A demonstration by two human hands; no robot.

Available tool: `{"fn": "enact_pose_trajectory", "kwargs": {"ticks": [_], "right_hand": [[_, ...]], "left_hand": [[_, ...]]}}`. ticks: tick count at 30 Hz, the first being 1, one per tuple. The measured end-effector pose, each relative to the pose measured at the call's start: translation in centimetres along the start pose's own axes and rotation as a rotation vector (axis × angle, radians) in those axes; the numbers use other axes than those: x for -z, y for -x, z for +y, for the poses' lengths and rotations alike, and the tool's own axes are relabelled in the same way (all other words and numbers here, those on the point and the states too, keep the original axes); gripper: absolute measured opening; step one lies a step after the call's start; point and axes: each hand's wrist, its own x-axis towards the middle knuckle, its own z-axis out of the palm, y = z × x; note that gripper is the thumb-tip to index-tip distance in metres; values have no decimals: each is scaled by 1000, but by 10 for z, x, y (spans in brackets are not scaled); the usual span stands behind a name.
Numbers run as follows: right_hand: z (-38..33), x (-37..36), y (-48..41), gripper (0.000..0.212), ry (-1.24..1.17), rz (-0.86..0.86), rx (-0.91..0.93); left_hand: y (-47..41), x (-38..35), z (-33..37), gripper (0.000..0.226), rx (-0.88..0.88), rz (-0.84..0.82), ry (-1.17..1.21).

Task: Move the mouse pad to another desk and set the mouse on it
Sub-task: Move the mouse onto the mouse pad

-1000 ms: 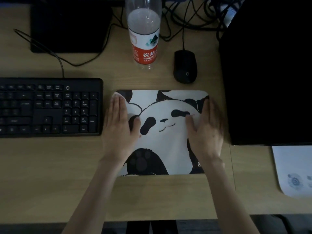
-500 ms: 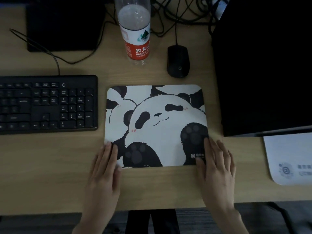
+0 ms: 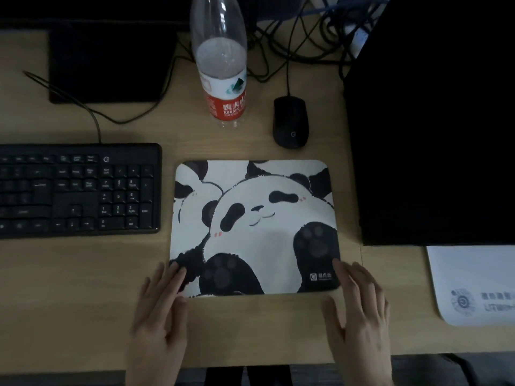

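Note:
A panda-print mouse pad (image 3: 255,227) lies flat on the wooden desk (image 3: 83,288), right of the keyboard. A black wired mouse (image 3: 291,122) rests on the bare desk just beyond the pad's far right corner. My left hand (image 3: 160,310) lies flat at the pad's near left corner, fingertips touching its edge. My right hand (image 3: 359,305) lies flat at the near right corner, fingertips on the pad's edge. Neither hand holds anything.
A black keyboard (image 3: 78,190) sits to the left. A water bottle (image 3: 221,68) stands behind the pad. A black monitor base (image 3: 111,65) is at the back left, a large black box (image 3: 432,121) on the right, a white paper (image 3: 473,285) near right, tangled cables (image 3: 306,45) behind.
Both hands slid back from the middle of the pad toward me and now rest at its near corners. The pad lies uncovered and flat.

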Motion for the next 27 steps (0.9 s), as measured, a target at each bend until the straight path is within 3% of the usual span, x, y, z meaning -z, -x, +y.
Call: {"fn": "enact_pose_trajectory", "kwargs": {"ticks": [5, 11, 17, 22, 24, 27], "right_hand": [[-44, 14, -86, 44, -112, -44, 58], [-69, 21, -212, 43, -167, -72, 42], [-60, -12, -274, 43, -150, -264, -70], [-49, -41, -288, 47, -229, -318, -129], [-45, -50, -290, 48, -208, -298, -127], [-43, -57, -291, 44, -215, -235, -121]], "left_hand": [[-67, 0, 54, 36, 430, -13, 489], [-154, -29, 109, 29, 1090, -285, 1362], [-196, -57, 127, 5, 1275, -267, 1483], [-205, -70, 128, 36, 1339, -205, 1522], [-208, -74, 128, 22, 1341, -170, 1513], [-214, -81, 130, 30, 1332, -115, 1486]]}}
